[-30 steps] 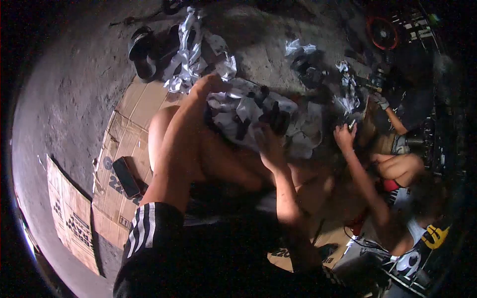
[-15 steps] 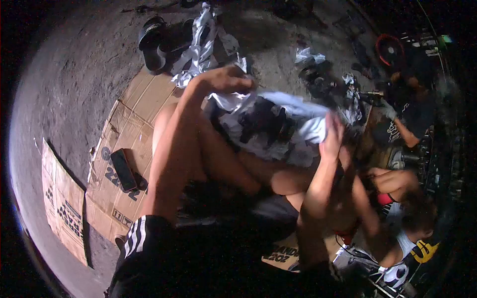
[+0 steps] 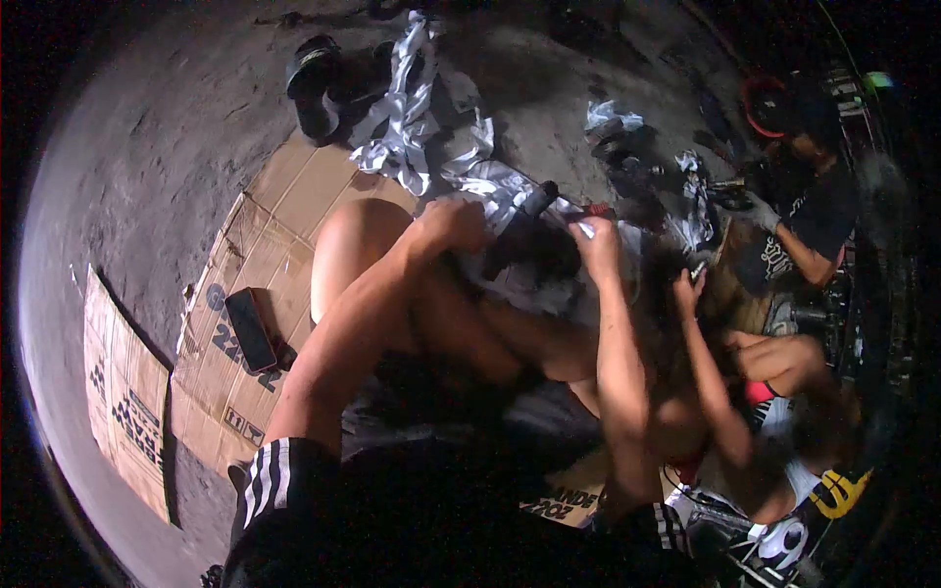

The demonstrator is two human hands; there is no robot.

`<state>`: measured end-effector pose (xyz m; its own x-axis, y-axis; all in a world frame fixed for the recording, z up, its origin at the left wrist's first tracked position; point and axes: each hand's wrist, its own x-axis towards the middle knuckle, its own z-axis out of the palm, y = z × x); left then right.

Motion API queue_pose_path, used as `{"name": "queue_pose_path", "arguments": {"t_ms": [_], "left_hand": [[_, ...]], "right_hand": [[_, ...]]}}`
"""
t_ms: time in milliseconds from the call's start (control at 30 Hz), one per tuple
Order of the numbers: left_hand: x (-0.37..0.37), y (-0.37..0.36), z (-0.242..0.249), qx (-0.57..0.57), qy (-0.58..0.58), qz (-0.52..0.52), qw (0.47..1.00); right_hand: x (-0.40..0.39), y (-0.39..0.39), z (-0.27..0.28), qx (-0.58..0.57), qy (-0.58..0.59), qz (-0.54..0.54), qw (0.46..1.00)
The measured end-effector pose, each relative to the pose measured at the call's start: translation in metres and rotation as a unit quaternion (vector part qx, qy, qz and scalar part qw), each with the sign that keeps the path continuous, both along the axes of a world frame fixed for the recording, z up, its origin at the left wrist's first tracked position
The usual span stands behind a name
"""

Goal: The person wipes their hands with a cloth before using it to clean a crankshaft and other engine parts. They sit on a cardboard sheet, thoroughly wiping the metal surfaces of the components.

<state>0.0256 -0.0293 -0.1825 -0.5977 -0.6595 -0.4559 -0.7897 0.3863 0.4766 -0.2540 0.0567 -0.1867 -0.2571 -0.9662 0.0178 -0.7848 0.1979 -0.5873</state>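
Note:
My left hand [image 3: 453, 225] is closed beside my bent knee, its fingertips hidden and whatever they grip not made out. My right hand [image 3: 598, 243] is pinched on the end of a white strip [image 3: 576, 221], close to a small red piece [image 3: 597, 210]. Between both hands sits a dark, bulky part [image 3: 520, 235], with a black rounded end [image 3: 538, 199] sticking up. Crumpled white strips [image 3: 480, 181] lie just beyond the left hand and reach up to this part.
More white strips [image 3: 404, 127] trail over the floor near black slippers [image 3: 312, 88]. A phone [image 3: 251, 331] rests on flattened cardboard [image 3: 221, 392] at left. On the right, a co-worker's hand [image 3: 690, 289] holds a small object, and another person's gloved hand [image 3: 760, 211] is beyond.
The strip stretched between my hands is no longer taut there. My right hand has moved left and up toward the dark part; my left hand has come down nearer the knee.

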Motion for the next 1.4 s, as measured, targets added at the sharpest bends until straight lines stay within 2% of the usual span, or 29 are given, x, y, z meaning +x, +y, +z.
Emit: {"name": "queue_pose_path", "arguments": {"t_ms": [67,167,267,333,367,400,467,500,533,567,600,633,667,733,833,867,900,967,1000,1067,1100,1167,1200,1233,1267,1300,1333,1367,1400], "left_hand": [[0.000,0.000,-0.002,-0.020,0.017,-0.017,1.000],[0.006,-0.001,-0.008,-0.034,0.043,0.004,0.998],[0.004,0.002,-0.033,-0.048,0.079,-0.022,0.995],[-0.002,0.001,-0.035,-0.049,0.158,-0.042,0.985],[-0.002,-0.001,-0.037,-0.050,0.158,-0.047,0.985],[0.001,0.001,-0.019,-0.031,0.162,-0.026,0.986],[0.011,0.017,0.029,-0.013,0.165,-0.010,0.986],[0.021,0.039,0.062,-0.085,0.245,0.040,0.965],[0.026,0.051,0.078,-0.155,0.322,0.090,0.930],[0.026,0.051,0.072,-0.154,0.320,0.087,0.931],[0.026,0.049,0.060,-0.138,0.266,0.057,0.952],[0.027,0.049,0.046,-0.121,0.210,0.027,0.970],[0.028,0.051,0.027,-0.122,0.208,0.025,0.970],[0.028,0.053,-0.007,-0.137,0.295,0.039,0.945],[0.023,0.057,0.011,-0.097,0.286,0.038,0.952],[0.022,0.055,0.010,-0.098,0.285,0.035,0.953],[0.021,0.053,0.007,-0.085,0.294,0.034,0.951],[0.020,0.051,0.007,-0.071,0.303,0.032,0.950],[0.019,0.049,0.011,-0.066,0.292,0.029,0.954],[0.013,0.047,0.006,-0.058,0.285,0.023,0.957],[0.011,0.046,0.000,-0.060,0.309,0.055,0.948],[0.012,0.045,-0.012,-0.061,0.330,0.093,0.937],[0.016,0.045,-0.011,-0.085,0.286,0.041,0.953],[0.020,0.046,-0.013,-0.107,0.241,-0.011,0.965],[0.020,0.050,-0.023,-0.104,0.240,-0.010,0.965],[0.019,0.053,-0.044,0.009,0.357,0.072,0.931],[0.017,0.054,-0.055,0.121,0.462,0.151,0.866],[0.016,0.052,-0.046,0.122,0.463,0.153,0.864],[0.013,0.049,-0.028,0.066,0.384,0.103,0.915]], "right_hand": [[0.001,0.023,-0.002,-0.082,-0.011,0.070,0.994],[0.023,0.048,0.019,-0.077,-0.039,0.026,0.996],[0.027,0.053,0.026,-0.066,-0.082,0.013,0.994],[0.038,0.046,0.036,-0.075,-0.130,-0.002,0.989],[0.034,0.044,0.015,-0.113,-0.186,0.037,0.975],[0.037,0.046,0.013,-0.098,-0.151,0.034,0.983],[0.056,0.053,0.035,-0.032,-0.179,0.036,0.983],[0.063,0.056,0.036,-0.019,-0.174,0.026,0.984],[0.058,0.060,0.014,-0.020,-0.175,0.023,0.984],[0.048,0.068,-0.025,0.010,-0.242,-0.057,0.969],[0.042,0.072,-0.047,0.040,-0.305,-0.134,0.942],[0.059,0.072,-0.026,-0.096,-0.151,-0.011,0.984],[0.073,0.073,-0.001,-0.052,-0.212,-0.042,0.975],[0.098,0.069,0.063,-0.102,-0.179,-0.038,0.978],[0.082,0.050,0.058,-0.232,-0.042,-0.080,0.968],[0.063,0.043,0.057,-0.177,-0.014,-0.078,0.981],[0.044,0.033,0.047,-0.178,-0.024,-0.089,0.980],[0.027,0.010,0.069,-0.169,0.024,-0.131,0.977],[0.016,0.000,0.075,-0.185,-0.059,-0.106,0.975],[-0.010,-0.030,0.058,-0.101,-0.297,-0.083,0.946],[-0.014,-0.033,0.056,-0.100,-0.296,-0.083,0.946],[-0.019,-0.038,0.049,-0.030,-0.234,-0.016,0.972],[-0.018,-0.037,0.048,-0.026,-0.235,-0.013,0.972],[-0.015,-0.031,0.052,-0.003,-0.176,0.003,0.984],[-0.011,-0.022,0.056,0.019,-0.117,0.018,0.993],[-0.003,-0.007,0.060,-0.002,-0.083,0.054,0.995],[0.007,0.010,0.068,0.032,-0.073,0.067,0.995],[0.016,0.032,0.060,0.030,-0.056,0.110,0.992],[0.030,0.050,0.060,0.149,-0.127,0.082,0.977]]}}
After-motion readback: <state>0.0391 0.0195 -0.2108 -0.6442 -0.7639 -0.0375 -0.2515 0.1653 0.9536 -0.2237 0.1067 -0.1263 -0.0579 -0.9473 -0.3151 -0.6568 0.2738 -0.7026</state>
